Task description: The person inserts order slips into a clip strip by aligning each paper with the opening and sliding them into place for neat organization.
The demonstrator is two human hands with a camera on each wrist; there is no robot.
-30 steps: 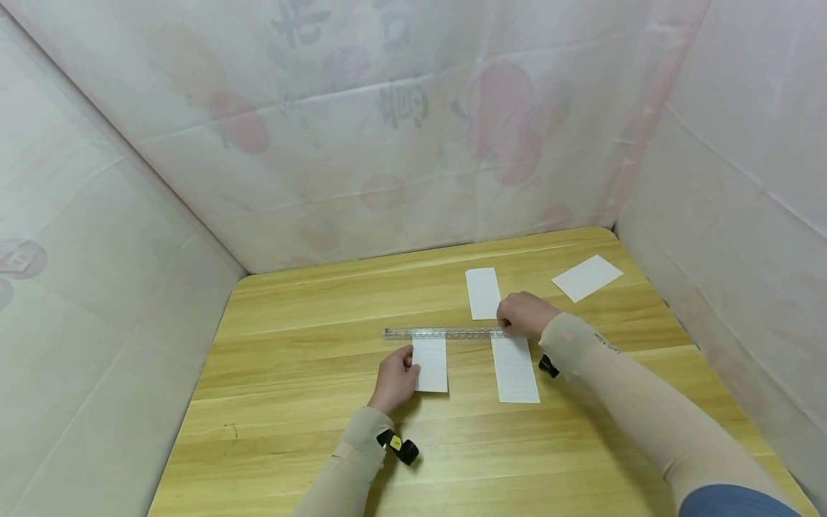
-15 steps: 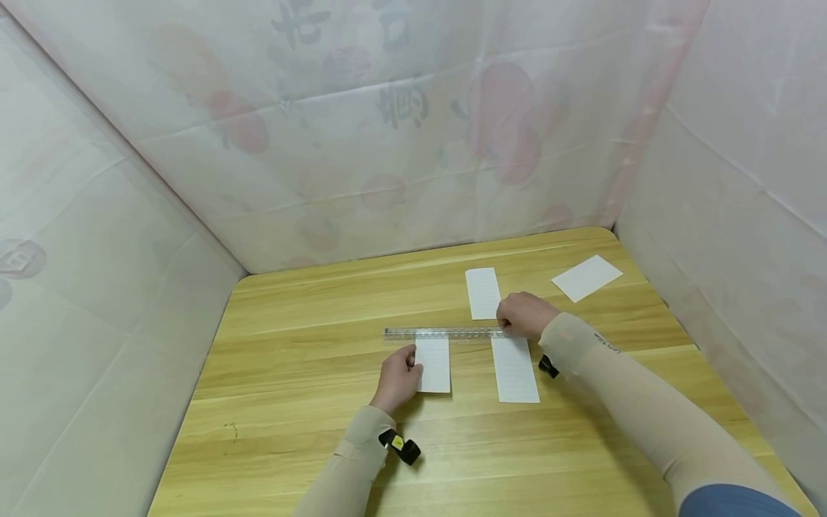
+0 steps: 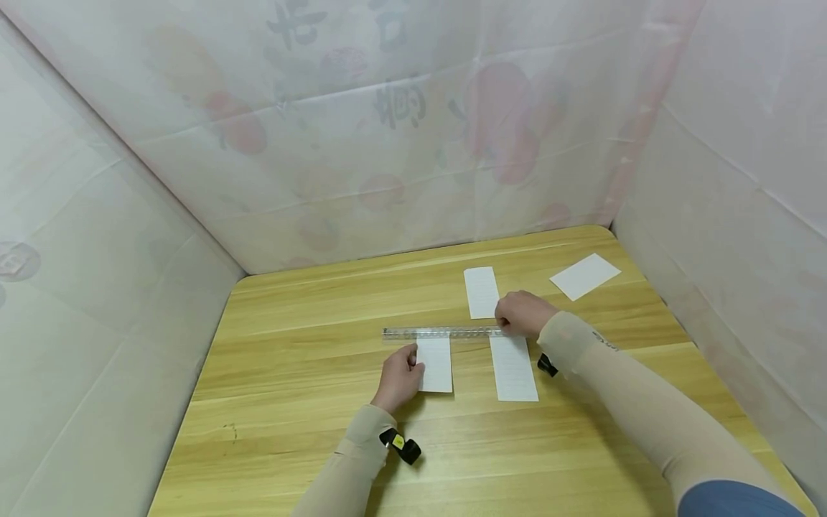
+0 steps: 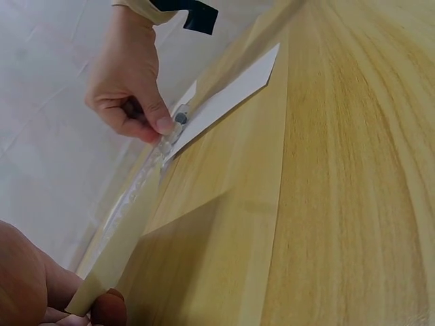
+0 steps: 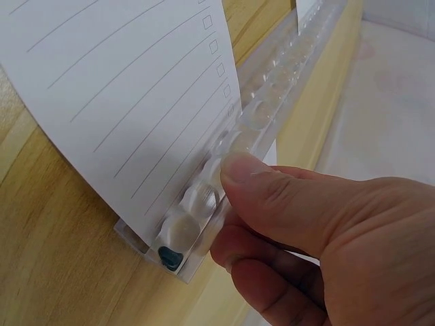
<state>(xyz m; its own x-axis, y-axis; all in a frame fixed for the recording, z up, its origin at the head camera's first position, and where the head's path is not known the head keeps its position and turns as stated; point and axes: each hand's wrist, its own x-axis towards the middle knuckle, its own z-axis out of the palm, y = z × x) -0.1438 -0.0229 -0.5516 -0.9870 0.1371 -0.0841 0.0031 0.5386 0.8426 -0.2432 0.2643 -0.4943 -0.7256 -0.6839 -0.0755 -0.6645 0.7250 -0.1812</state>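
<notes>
The head view shows the whole layout; the wrist views give the detail. In the head view, one long clear plastic strip (image 3: pixel 461 332) lies crosswise near the middle of the yellow wood-grain table (image 3: pixel 291 395). There are four white rectangular paper cards: a near-left card (image 3: pixel 436 365) and a near-right card (image 3: pixel 515 369), both reaching the strip's near side, a far card (image 3: pixel 481 293) just beyond the strip, and a slanted card (image 3: pixel 584 277) well apart at the far right.

The left hand (image 3: pixel 398 377) pinches the near-left card by its left edge. Only the left wrist view makes the tilt plain — that card stands off the table, its shadow (image 4: pixel 187 244) falling on the wood. The right hand (image 3: pixel 526 314) pinches the strip near its right end, thumb on top.

Up close in the right wrist view, the strip is see-through, with a row of rounded bumps and one dark green mark (image 5: pixel 170 258) at its end. The same view shows thin printed lines on the near-right card and small square boxes (image 5: pixel 214 47) along one side — details too small to read in the head view. Both arms wear beige sleeves (image 3: pixel 620 377).
</notes>
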